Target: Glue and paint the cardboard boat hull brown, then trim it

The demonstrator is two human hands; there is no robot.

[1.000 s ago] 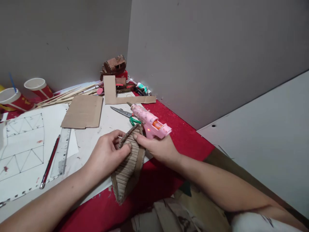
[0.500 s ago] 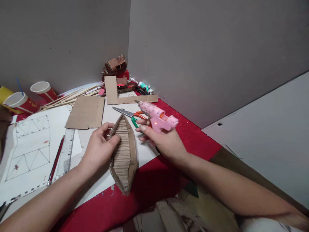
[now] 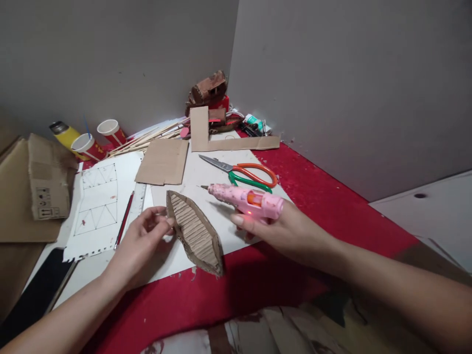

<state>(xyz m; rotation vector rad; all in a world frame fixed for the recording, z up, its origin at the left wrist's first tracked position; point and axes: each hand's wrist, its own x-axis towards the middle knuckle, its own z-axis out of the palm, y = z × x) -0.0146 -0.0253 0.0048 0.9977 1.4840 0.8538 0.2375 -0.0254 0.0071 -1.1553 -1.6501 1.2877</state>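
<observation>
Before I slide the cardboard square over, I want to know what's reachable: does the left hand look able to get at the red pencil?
Probably yes: the red pencil lies on the paper right beside the left hand, with nothing visible on top.

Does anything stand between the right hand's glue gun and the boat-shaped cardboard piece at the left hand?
Nothing visible does. From the pink glue gun in the right hand to the boat-shaped cardboard piece at the left hand, only the white sheet shows. The scissors lie beyond the gun, outside that gap.
</observation>
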